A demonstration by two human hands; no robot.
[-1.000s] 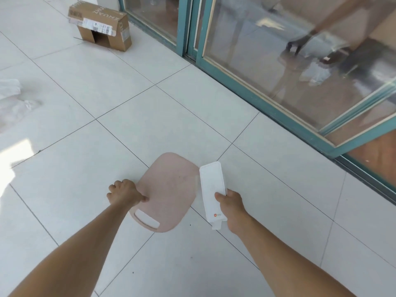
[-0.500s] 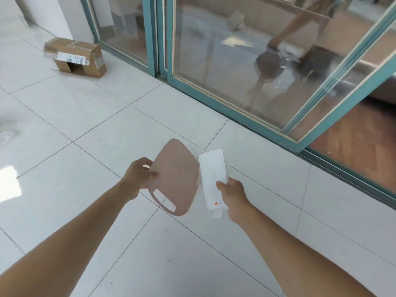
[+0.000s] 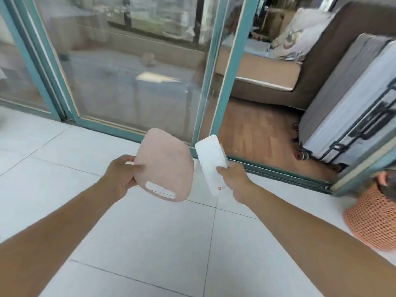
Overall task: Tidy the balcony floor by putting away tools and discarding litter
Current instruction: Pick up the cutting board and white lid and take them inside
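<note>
While the left hand (image 3: 122, 173) grips a board (image 3: 165, 166), a basket (image 3: 372, 224) stands nearby.

bright daylight, motion blur, wide-angle warp

View: one wide-angle head camera, worn by the person.
Direction: forward and down, over the tiled floor (image 3: 150, 243) toward the sliding glass door (image 3: 128, 82).
Nearness: floor near below, door farther ahead.

Pink board (image 3: 165, 166): flat, rounded outline, slot handle at the near end. Held off the floor, tilted, gripped at its left edge by the left hand (image 3: 122, 174).
White pack (image 3: 211, 163): slim, oblong, small red mark near the lower end. Tilted, gripped by the right hand (image 3: 233, 181), just right of the board.
</note>
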